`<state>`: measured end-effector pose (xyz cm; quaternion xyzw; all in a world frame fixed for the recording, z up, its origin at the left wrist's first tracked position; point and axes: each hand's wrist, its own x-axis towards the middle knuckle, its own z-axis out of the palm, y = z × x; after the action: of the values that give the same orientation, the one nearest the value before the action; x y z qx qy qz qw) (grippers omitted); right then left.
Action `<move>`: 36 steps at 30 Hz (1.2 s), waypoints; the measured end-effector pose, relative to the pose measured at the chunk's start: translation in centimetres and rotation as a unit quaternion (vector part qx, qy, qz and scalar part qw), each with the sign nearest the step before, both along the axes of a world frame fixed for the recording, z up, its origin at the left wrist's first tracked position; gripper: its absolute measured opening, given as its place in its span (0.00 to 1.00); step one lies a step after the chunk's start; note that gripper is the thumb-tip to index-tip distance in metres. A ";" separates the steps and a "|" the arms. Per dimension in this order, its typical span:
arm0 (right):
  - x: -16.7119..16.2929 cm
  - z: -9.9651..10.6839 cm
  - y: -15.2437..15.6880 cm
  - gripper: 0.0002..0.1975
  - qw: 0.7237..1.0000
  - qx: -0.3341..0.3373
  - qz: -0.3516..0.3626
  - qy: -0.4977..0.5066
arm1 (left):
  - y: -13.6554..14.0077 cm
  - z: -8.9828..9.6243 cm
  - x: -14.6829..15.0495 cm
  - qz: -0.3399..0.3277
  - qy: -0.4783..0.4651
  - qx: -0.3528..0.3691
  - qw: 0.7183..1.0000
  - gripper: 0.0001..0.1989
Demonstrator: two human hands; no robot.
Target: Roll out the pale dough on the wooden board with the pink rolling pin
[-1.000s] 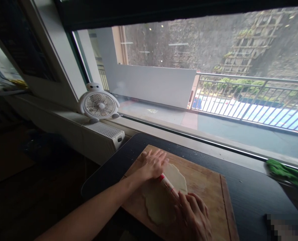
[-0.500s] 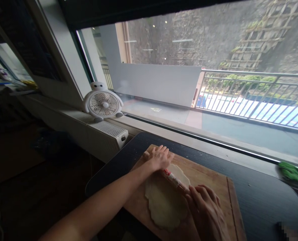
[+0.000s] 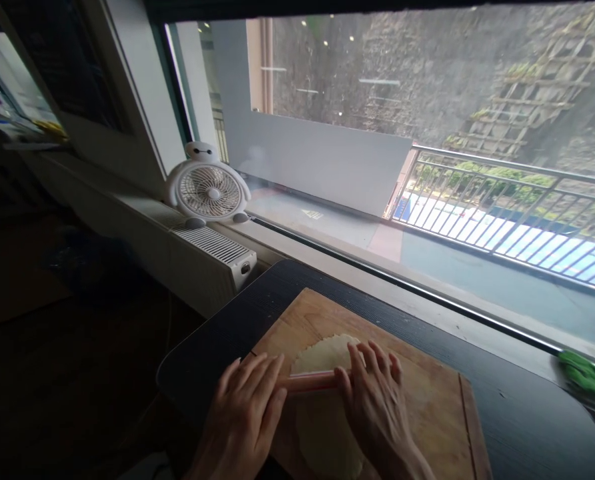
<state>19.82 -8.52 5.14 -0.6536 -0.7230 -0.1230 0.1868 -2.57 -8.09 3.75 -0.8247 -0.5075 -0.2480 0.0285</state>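
Note:
A rolling pin (image 3: 310, 382) lies across a thin, flattened sheet of dough (image 3: 330, 437). My left hand (image 3: 247, 407) covers the pin's left end, fingers draped forward over it. On the right end, my right hand (image 3: 377, 403) is placed the same way, its thumb along the near side. Only the pin's middle stretch shows between them. Part of the dough extends past the pin on the far side, and more of it lies on the near side between my forearms. Beneath is a wooden board (image 3: 420, 393).
The board sits on a dark table (image 3: 217, 340) with rounded corners. Along the window stands a white radiator cover (image 3: 217, 257) bearing a white fan (image 3: 210, 190). A green cloth (image 3: 587, 377) lies near the sill at the right.
The pin has turned from slanting to nearly level across the dough. My left hand has come back toward me from the board's far corner. My right hand has shifted up and left.

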 end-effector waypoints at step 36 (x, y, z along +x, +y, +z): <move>-2.0 0.7 7.5 0.20 0.991 -0.102 0.089 -0.004 | 0.4 2.1 0.1 -0.034 -0.007 -0.083 0.996 0.19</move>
<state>17.82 -1.03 5.80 -0.6015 -0.7880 -0.0343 0.1269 -2.48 -7.74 5.89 -0.8392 -0.4982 -0.2117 -0.0517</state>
